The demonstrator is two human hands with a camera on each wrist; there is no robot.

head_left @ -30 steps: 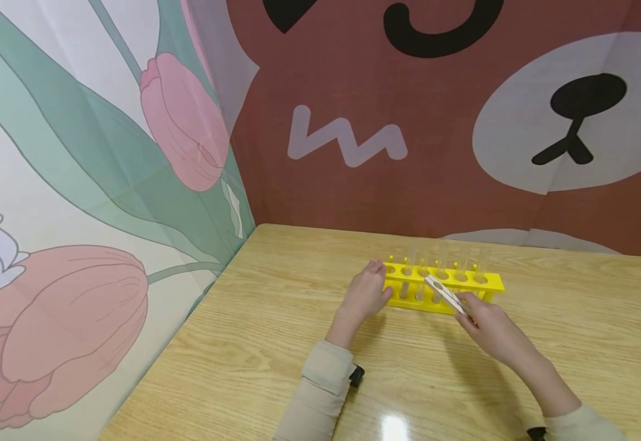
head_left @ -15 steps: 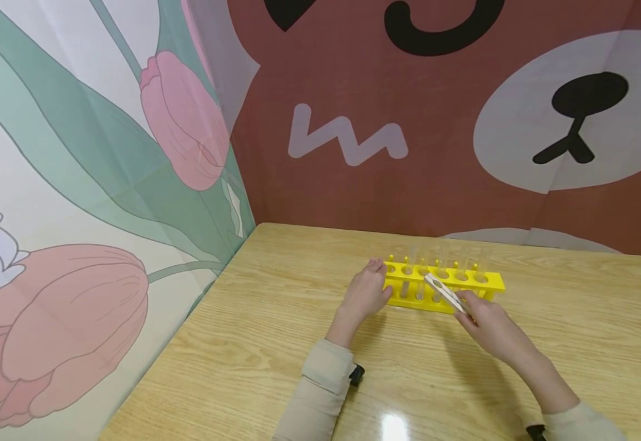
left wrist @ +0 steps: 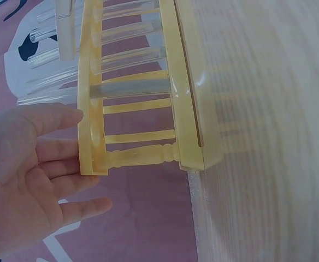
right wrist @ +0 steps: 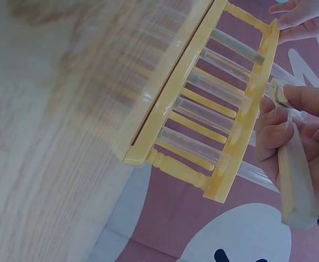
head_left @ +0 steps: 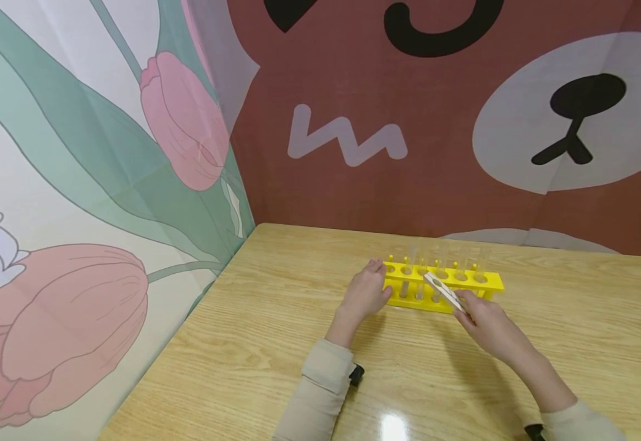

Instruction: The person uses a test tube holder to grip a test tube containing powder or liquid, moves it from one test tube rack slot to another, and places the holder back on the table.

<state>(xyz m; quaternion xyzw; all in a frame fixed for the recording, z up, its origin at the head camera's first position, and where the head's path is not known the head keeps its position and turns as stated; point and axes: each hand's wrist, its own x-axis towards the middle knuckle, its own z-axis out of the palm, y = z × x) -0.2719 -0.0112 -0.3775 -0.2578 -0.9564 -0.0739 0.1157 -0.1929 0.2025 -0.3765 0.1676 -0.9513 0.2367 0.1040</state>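
Observation:
A yellow test tube rack (head_left: 491, 282) stands on the table with several clear test tubes (left wrist: 129, 59) upright in it. The leftmost tube (left wrist: 132, 88) looks greyish inside the rack; the hole at the left end has no tube. My left hand (head_left: 363, 294) grips the rack's left end, thumb at the top plate's front edge and fingers round the end. My right hand (head_left: 491, 324) pinches a wooden test tube clamp (head_left: 443, 291), its spring (right wrist: 281, 97) by the fingers. The clamp's far end overlaps the tubes above the rack's top plate in the head view.
The light wood tabletop (head_left: 232, 343) reaches out to both sides of the rack. Behind it hangs a printed cloth (head_left: 353, 196) with a bear design, and a tulip cloth (head_left: 89, 202) covers the left side. Black wrist straps show at both sleeves.

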